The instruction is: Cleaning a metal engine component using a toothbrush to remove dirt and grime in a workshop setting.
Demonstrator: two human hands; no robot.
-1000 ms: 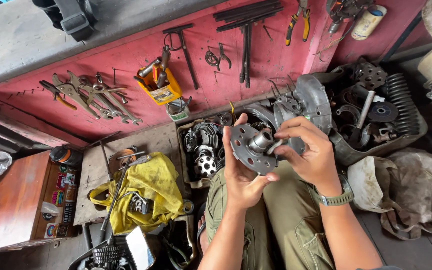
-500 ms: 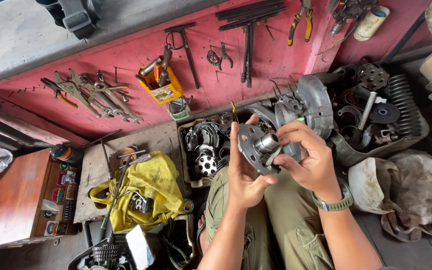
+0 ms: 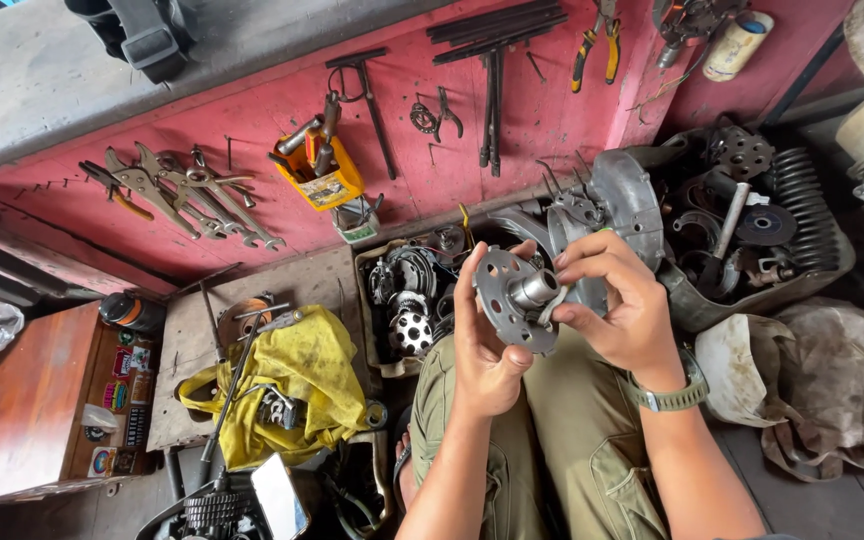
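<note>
Presently, a round grey metal hub disc with a short central sleeve [image 3: 514,297] is cradled above the lap by the left hand [image 3: 484,345], while its sleeve is pinched by the right hand [image 3: 620,305], seemingly under inspection, unfitted.

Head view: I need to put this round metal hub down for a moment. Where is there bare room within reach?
Bare patches: the grey board between the yellow cloth and the red wall, and the brown wooden cabinet top at far left. Crowded: the parts box and the grey tray of engine parts beyond the hub held in both hands.
</note>
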